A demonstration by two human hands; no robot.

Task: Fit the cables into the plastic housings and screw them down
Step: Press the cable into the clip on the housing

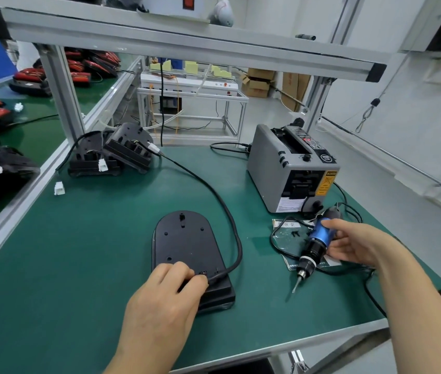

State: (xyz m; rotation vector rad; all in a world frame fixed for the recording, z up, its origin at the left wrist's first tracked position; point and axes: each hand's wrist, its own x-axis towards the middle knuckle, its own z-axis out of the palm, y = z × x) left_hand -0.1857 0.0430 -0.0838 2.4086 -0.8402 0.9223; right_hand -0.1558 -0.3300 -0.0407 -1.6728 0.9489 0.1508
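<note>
A black plastic housing (187, 244) lies flat on the green mat in the middle. A thick black cable (224, 206) curves from the far housings to its near right corner. My left hand (168, 295) rests on the housing's near end, fingertips pinching the cable end down beside a screw hole. My right hand (356, 244) is wrapped around a blue and black electric screwdriver (313, 247), bit pointing down toward the mat, to the right of the housing. Small black screws (294, 234) lie in a clear bag beside it.
A grey tape dispenser (289, 168) stands at the back right. Two more black housings (111, 153) with white connectors lean at the back left. A loose white connector (59, 188) sits on the aluminium rail. The screwdriver's cord (370, 290) trails to the table's right edge.
</note>
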